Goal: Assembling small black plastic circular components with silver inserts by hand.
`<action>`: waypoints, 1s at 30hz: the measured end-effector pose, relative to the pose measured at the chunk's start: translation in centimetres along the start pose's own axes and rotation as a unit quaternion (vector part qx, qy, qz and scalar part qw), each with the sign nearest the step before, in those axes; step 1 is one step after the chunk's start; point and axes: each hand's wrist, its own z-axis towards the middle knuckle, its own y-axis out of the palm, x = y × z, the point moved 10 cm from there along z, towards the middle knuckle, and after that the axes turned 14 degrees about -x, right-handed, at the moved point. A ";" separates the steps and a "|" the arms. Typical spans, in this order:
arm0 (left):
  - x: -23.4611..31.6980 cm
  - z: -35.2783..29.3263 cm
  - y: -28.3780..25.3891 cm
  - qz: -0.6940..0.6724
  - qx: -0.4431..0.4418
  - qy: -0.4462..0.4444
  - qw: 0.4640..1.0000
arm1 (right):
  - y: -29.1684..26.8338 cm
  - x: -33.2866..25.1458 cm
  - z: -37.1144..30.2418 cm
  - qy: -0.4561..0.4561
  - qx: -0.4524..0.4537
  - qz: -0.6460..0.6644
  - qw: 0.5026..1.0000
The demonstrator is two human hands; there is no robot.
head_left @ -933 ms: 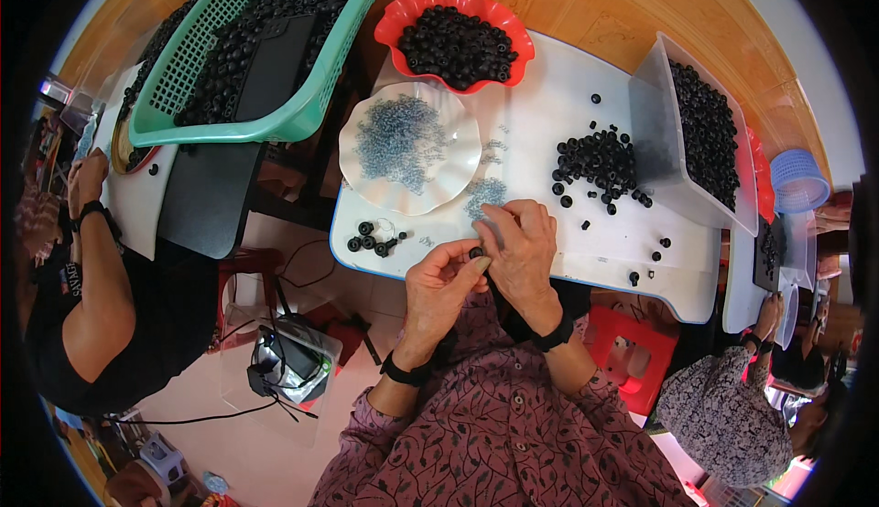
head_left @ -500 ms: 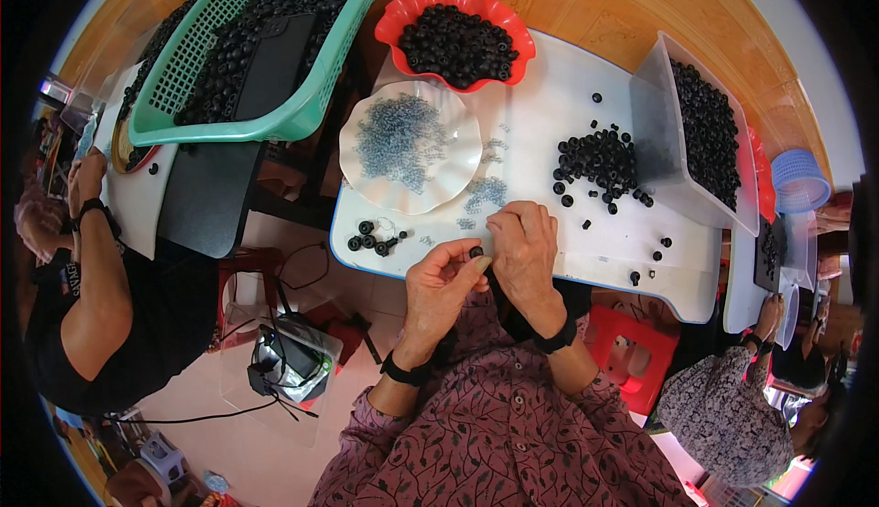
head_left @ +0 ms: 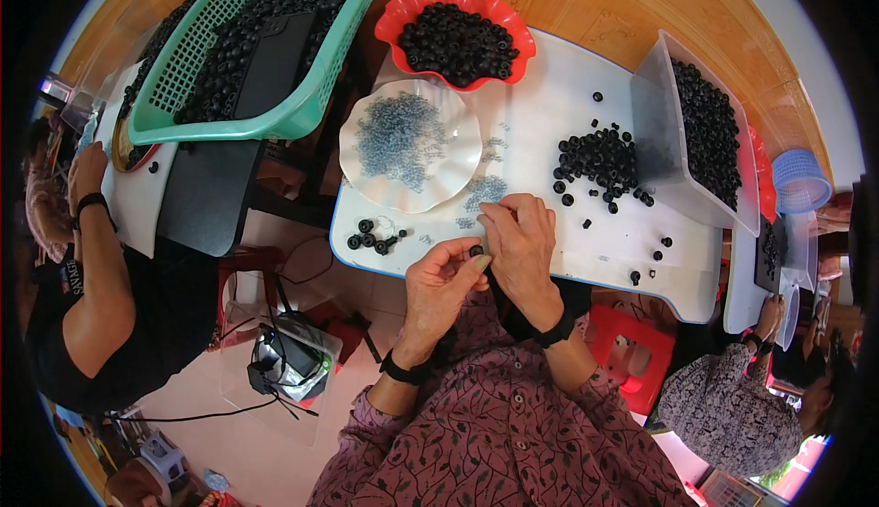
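My left hand [head_left: 434, 285] is closed, with a small round black plastic part [head_left: 476, 251] pinched between thumb and fingertips just off the table's front edge. Beside it, my right hand [head_left: 524, 246] is over the edge with fingers curled and pressed together. Its fingertips are by a small heap of tiny grey see-through pieces [head_left: 485, 190], perhaps springs, and whatever they pinch is hidden. More such tiny pieces fill a white scalloped plate [head_left: 462, 145] farther left. Several loose black parts [head_left: 368, 241] lie near the left front corner.
A red wavy bowl [head_left: 525, 49] of black parts stands at the back. Right of centre is a pile of black parts [head_left: 600, 161], next to a clear bin [head_left: 655, 132] of more. On the left are a green basket [head_left: 307, 113] and a person [head_left: 92, 324]; another person [head_left: 732, 406] sits right.
My right hand has shifted slightly up and left, its fingertips nearer the tiny grey pieces. The left hand stays in place with the black part.
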 end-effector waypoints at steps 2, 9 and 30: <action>0.1 0.1 0.2 -0.005 -0.004 -0.003 1.000 | 0.2 0.2 0.2 0.002 -0.002 -0.001 1.000; 0.0 0.2 0.2 -0.014 -0.018 0.013 1.000 | 0.4 0.2 0.6 0.006 -0.008 -0.001 1.000; 0.6 0.4 -0.1 -0.082 -0.033 0.037 0.995 | -3.3 -0.9 -1.8 0.003 -0.053 0.117 0.992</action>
